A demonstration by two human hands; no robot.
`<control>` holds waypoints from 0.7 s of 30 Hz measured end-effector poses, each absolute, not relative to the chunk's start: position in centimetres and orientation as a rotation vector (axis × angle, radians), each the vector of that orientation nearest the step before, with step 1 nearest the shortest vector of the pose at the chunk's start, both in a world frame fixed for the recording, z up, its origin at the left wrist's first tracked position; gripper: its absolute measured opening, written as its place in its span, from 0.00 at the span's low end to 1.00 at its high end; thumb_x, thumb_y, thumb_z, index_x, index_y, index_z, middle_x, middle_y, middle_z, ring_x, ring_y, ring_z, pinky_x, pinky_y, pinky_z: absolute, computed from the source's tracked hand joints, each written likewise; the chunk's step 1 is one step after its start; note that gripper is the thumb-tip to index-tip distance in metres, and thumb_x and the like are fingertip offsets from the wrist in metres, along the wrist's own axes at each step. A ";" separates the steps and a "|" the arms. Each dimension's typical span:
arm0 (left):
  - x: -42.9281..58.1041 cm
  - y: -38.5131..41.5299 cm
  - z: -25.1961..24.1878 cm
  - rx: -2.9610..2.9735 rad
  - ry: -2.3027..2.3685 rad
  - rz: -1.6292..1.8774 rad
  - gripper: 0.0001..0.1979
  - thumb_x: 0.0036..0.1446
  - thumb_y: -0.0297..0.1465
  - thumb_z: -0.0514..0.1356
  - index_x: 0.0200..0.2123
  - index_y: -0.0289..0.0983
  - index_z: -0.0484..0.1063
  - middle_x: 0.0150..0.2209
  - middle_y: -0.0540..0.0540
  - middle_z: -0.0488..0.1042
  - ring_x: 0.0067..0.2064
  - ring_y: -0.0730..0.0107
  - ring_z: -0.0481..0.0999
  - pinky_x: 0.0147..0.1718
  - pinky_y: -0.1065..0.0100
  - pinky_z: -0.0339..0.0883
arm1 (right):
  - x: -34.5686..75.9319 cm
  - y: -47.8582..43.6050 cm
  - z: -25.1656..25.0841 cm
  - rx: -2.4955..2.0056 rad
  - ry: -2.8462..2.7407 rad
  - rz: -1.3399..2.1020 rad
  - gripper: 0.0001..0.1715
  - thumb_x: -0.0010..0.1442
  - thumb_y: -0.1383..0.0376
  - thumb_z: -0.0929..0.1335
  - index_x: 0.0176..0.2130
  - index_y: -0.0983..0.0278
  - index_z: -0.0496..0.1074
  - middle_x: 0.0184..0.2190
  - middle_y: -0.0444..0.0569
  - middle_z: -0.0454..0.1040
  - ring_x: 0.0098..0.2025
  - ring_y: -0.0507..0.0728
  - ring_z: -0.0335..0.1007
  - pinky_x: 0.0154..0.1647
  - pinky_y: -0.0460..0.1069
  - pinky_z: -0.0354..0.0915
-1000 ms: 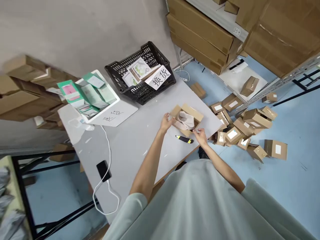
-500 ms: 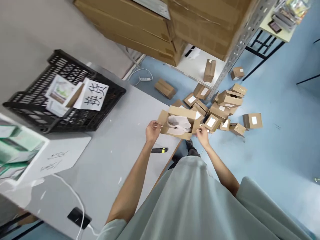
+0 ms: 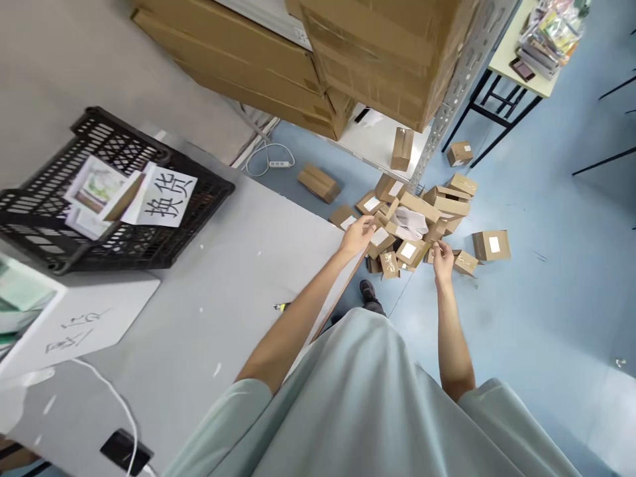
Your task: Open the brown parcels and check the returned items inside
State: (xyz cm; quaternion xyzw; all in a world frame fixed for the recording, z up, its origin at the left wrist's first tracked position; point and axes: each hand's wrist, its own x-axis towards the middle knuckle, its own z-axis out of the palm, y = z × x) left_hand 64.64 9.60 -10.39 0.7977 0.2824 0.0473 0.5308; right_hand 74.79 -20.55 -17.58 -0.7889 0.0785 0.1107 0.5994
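Observation:
An opened cardboard box with a pair of pale shoes inside lies tilted over the heap of small boxes beyond the table edge. Whether it rests on the heap or is still dropping, I cannot tell. My left hand is left of it, over the table edge, with loosely bent fingers and nothing visible in them. On the other side, my right hand is lifted above the floor, fingers slightly curled, apart from the box. Partly hidden by my left forearm, a black tool with a yellow end lies on the table.
A black plastic crate with paper signs stands on the grey table, beside a white box. Several small cartons lie on the blue floor. A metal shelf post and large cartons rise beyond.
The box of shoes has left both hands and moved away, down onto or towards the heap. My hands have spread apart, and the view has shifted.

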 end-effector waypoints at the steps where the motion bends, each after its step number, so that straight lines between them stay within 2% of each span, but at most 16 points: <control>1: 63.3 9.5 -10.3 1.885 0.677 0.106 0.14 0.69 0.30 0.65 0.56 0.40 0.83 0.62 0.40 0.88 0.62 0.52 0.89 0.68 0.50 0.80 | 74.5 -20.5 -18.1 -1.826 0.169 0.283 0.40 0.60 0.34 0.71 0.53 0.63 0.80 0.57 0.64 0.85 0.61 0.71 0.81 0.66 0.67 0.76; 9: 50.5 7.7 -8.7 1.712 0.885 0.246 0.08 0.68 0.38 0.66 0.46 0.42 0.81 0.55 0.41 0.89 0.58 0.55 0.90 0.67 0.49 0.80 | 71.3 -15.6 -19.3 -1.817 0.046 0.564 0.39 0.56 0.33 0.71 0.48 0.61 0.81 0.48 0.60 0.87 0.54 0.69 0.83 0.57 0.64 0.79; 12: 47.0 7.1 -7.9 1.628 0.971 0.348 0.12 0.67 0.44 0.69 0.42 0.42 0.79 0.55 0.40 0.89 0.57 0.53 0.90 0.67 0.47 0.80 | 70.7 -12.3 -18.1 -1.799 -0.079 0.617 0.38 0.58 0.33 0.70 0.47 0.60 0.81 0.48 0.58 0.88 0.52 0.67 0.83 0.58 0.64 0.79; 16: 42.6 6.2 -6.8 1.510 1.071 0.477 0.18 0.65 0.51 0.72 0.40 0.43 0.78 0.53 0.39 0.89 0.57 0.52 0.90 0.68 0.44 0.79 | 69.2 -8.2 -15.7 -1.760 -0.269 0.743 0.38 0.60 0.33 0.71 0.48 0.62 0.80 0.50 0.62 0.88 0.53 0.69 0.86 0.59 0.65 0.79; 21: 36.0 4.4 -5.3 1.355 1.192 0.718 0.22 0.64 0.54 0.73 0.39 0.42 0.76 0.51 0.39 0.88 0.56 0.52 0.90 0.65 0.47 0.80 | 63.7 -3.5 -12.9 -1.655 -0.555 0.953 0.35 0.60 0.35 0.74 0.48 0.61 0.81 0.51 0.62 0.89 0.54 0.69 0.88 0.61 0.65 0.80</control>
